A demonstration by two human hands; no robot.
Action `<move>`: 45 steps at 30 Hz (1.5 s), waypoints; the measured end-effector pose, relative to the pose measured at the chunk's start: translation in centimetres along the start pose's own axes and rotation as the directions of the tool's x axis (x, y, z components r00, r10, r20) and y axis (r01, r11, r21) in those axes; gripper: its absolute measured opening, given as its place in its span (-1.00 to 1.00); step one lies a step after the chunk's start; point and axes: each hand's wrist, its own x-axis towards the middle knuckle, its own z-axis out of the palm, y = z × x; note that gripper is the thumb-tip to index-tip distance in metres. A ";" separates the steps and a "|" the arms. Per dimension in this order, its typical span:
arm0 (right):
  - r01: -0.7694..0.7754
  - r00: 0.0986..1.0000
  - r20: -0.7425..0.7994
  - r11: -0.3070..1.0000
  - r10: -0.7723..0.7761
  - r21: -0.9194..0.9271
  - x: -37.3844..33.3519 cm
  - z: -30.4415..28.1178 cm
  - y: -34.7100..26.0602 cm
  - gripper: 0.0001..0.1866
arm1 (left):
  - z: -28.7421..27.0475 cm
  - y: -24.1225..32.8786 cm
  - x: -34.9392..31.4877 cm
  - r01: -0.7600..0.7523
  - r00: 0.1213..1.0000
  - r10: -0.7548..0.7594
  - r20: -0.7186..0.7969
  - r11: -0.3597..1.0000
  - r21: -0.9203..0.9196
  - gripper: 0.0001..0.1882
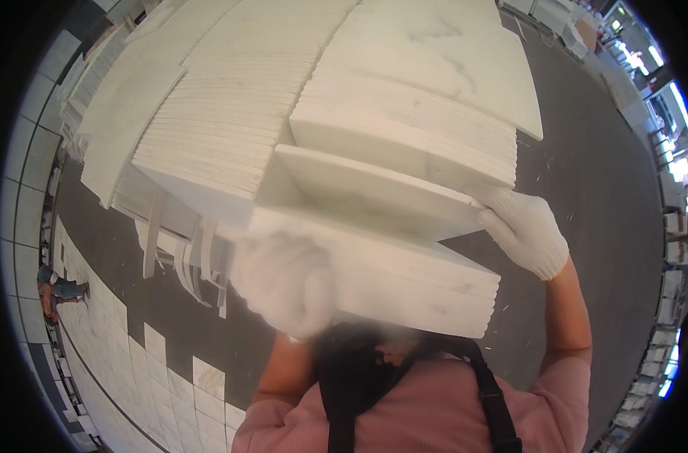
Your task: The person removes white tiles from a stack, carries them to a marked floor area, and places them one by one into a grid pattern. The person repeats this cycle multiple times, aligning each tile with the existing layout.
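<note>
A white marble tile (374, 187) tilts away from the row of tiles (404, 124) behind it, with a gap between. My right hand (525, 232), in a white knit glove, pinches this tile at its right end. Nearer my body lies a short stack of similar tiles (412, 275) with their edges lined up. My left hand (287, 283), also gloved, is blurred by motion beside the left end of that stack. Its fingers look curled, but the blur hides whether anything is in them.
More rows of white tiles (223, 106) stand packed to the left, with flat slabs (464, 53) on top at the back. Pale strips (181, 257) hang below the left side. Tiles lie in rows on the dark floor (600, 241) at lower left. A person (57, 291) crouches at far left.
</note>
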 end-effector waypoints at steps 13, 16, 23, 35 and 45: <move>0.220 0.827 0.557 0.957 -0.080 -0.188 11.3 2.8 -6.2 -0.65 | -0.3 -0.1 -0.7 0.028 0.997 -0.029 0.068 1.000 0.013 -0.90; 0.250 0.784 0.620 0.933 -0.039 -0.258 12.0 2.1 -6.5 -0.63 | -0.4 -0.1 -0.8 0.013 0.999 -0.014 0.046 1.000 0.027 -0.90; 0.114 0.902 0.427 0.988 -0.057 -0.107 8.4 -3.3 -4.0 -0.57 | -0.5 0.6 -1.4 0.030 0.999 -0.029 -0.040 0.999 0.041 -0.86; -0.348 0.921 0.185 0.938 0.342 -0.003 -7.4 -19.4 -1.9 -0.44 | -0.7 0.8 -1.3 0.025 1.000 -0.026 0.004 0.997 0.070 -0.85; -0.478 0.856 0.155 0.870 0.493 -0.123 -17.7 -22.9 -1.1 -0.43 | 1.6 0.2 -0.4 0.022 0.997 -0.017 -0.078 0.997 0.068 -0.91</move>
